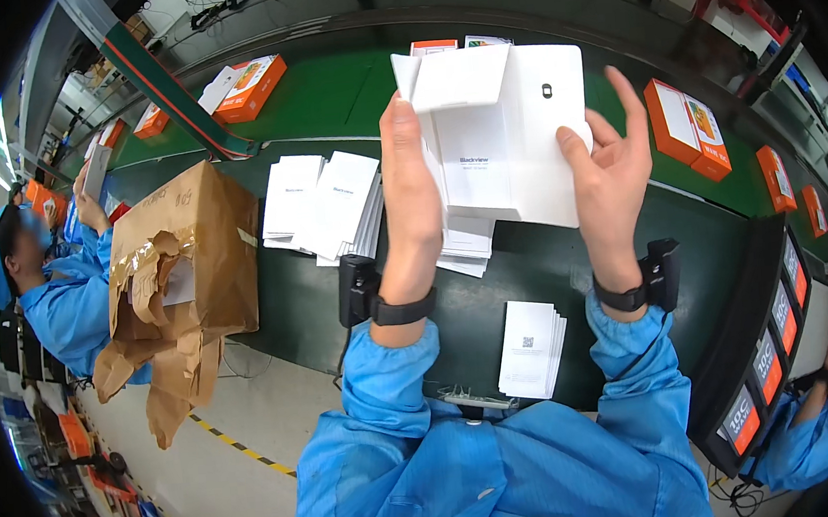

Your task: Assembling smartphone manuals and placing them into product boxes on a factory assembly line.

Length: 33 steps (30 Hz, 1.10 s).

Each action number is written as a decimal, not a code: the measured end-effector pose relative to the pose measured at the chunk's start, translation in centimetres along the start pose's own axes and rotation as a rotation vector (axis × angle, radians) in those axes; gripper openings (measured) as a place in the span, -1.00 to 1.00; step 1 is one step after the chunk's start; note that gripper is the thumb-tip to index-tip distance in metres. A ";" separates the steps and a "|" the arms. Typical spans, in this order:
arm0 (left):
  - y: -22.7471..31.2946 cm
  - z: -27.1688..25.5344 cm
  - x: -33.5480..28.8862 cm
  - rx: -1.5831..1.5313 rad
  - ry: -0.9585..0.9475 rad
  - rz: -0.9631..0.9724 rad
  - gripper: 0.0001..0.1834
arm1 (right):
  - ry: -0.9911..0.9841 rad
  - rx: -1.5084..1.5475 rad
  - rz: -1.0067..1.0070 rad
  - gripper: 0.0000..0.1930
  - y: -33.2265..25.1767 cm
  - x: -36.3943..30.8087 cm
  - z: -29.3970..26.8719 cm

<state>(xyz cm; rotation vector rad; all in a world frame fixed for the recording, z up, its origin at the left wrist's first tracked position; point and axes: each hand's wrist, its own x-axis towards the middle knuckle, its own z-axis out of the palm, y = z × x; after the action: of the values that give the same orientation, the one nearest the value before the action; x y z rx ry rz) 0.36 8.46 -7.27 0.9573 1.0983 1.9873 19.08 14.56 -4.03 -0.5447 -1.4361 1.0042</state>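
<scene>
My left hand [408, 186] grips the left side of a white paper carton [533, 166], its fingers mostly hidden behind it. The carton is unfolded in front of me, with a flap standing at the top and a small dark cut-out near the upper right. My right hand [612, 175] pinches the carton's right edge, thumb on the front face and index finger stretched upward. Below the carton lies a partly hidden stack of white booklets [464, 245]. More white booklets [337, 206] are piled to the left, and a smaller stack of white leaflets [530, 351] lies near me.
A torn brown cardboard box [185, 247] stands on the left. Orange-and-white boxes [686, 130] sit along the green conveyor [343, 94]. At right is a black rack [729, 370] of orange-and-black boxes. Co-workers in blue [63, 306] are at both sides; a green post [172, 93] rises far left.
</scene>
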 end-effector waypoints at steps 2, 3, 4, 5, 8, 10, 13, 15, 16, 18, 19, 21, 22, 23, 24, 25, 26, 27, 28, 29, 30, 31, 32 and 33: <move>1.1 -0.6 -0.3 -0.175 -0.084 -0.118 -0.07 | -0.003 -0.018 0.050 -0.16 -0.3 1.0 -0.9; 2.2 -0.7 -0.5 -0.259 -0.124 -0.176 -0.07 | -0.006 -0.024 0.077 -0.17 -0.2 1.4 -1.3; 3.1 -0.8 -0.7 -0.276 -0.156 -0.207 -0.08 | -0.022 -0.054 0.070 -0.20 0.1 1.8 -1.8; 2.9 -0.9 -0.7 -0.263 -0.163 -0.214 -0.08 | -0.041 -0.074 0.102 -0.24 0.2 1.9 -2.2; 2.3 -1.3 -0.7 -0.235 -0.163 -0.222 -0.09 | -0.027 -0.365 -0.068 -0.37 0.2 1.9 -2.1; 2.0 -1.1 -0.7 -0.233 -0.148 -0.222 -0.10 | 0.102 -0.866 -0.541 -0.46 0.2 1.0 -1.4; 1.5 -0.4 -0.7 -0.212 -0.089 -0.191 -0.13 | -0.095 -1.019 -0.580 -0.46 -0.8 -0.7 -0.7; 1.8 -0.1 -0.9 -0.223 -0.140 -0.201 -0.15 | -0.172 -1.073 -0.596 -0.37 -1.2 0.3 0.2; 1.8 0.3 -1.1 -0.232 -0.169 -0.209 -0.17 | -0.210 -1.105 -0.601 -0.32 -1.2 0.7 0.2; 1.4 0.6 -1.2 -0.244 -0.178 -0.206 -0.17 | -0.240 -1.109 -0.554 -0.28 -0.7 0.9 0.0; 1.5 0.6 -1.2 -0.247 -0.179 -0.197 -0.18 | -0.256 -1.105 -0.537 -0.27 -0.6 1.2 0.1; 1.4 0.9 -1.1 -0.178 -0.105 -0.163 -0.17 | -0.265 -0.974 -0.478 -0.38 -0.7 1.0 -0.2; 0.8 0.9 -0.8 -0.133 -0.052 -0.138 -0.14 | -0.266 -0.889 -0.451 -0.43 -0.4 1.0 -0.2; 0.5 0.6 -0.5 -0.088 0.001 -0.114 -0.11 | -0.268 -0.805 -0.424 -0.48 -0.3 1.1 -0.3; 0.4 0.3 -0.4 -0.084 0.032 -0.115 -0.21 | -0.277 -0.736 -0.390 -0.54 -0.6 0.9 -0.5; 0.4 -0.3 -0.2 -0.071 0.057 -0.090 -0.24 | -0.292 -0.658 -0.370 -0.60 -1.0 0.7 -0.4; 0.1 -1.0 -0.3 -0.058 0.083 -0.066 -0.27 | -0.308 -0.579 -0.349 -0.66 -1.4 0.4 -0.4; 0.7 -1.7 0.0 -0.044 0.106 -0.021 -0.30 | -0.310 -0.545 -0.374 -0.70 -2.3 0.3 -0.2; 1.7 -1.4 0.3 -0.061 0.064 -0.046 -0.22 | -0.302 -0.540 -0.390 -0.73 -3.0 0.0 -0.9; 2.5 -0.2 0.2 -0.043 0.086 -0.068 -0.23 | -0.293 -0.534 -0.405 -0.76 -3.5 0.4 -1.4; 2.5 -0.4 -0.2 0.012 0.092 -0.061 -0.25 | -0.305 -0.504 -0.364 -0.77 -3.2 0.1 -1.4; 2.6 -0.5 -0.4 0.066 0.095 -0.054 -0.26 | -0.302 -0.522 -0.387 -0.76 -2.9 0.2 -1.0; 2.9 -0.5 -0.6 0.075 0.085 -0.025 -0.26 | -0.297 -0.542 -0.409 -0.76 -2.6 0.8 -0.3; 3.1 -0.5 -1.3 0.089 0.081 -0.010 -0.27 | -0.298 -0.559 -0.418 -0.75 -2.0 0.9 0.4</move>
<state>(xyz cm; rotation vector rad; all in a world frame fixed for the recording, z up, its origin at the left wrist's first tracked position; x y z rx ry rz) -0.03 5.87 -5.09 0.9216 1.2428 1.9986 19.07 14.18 -1.87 -0.4720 -2.0144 0.3495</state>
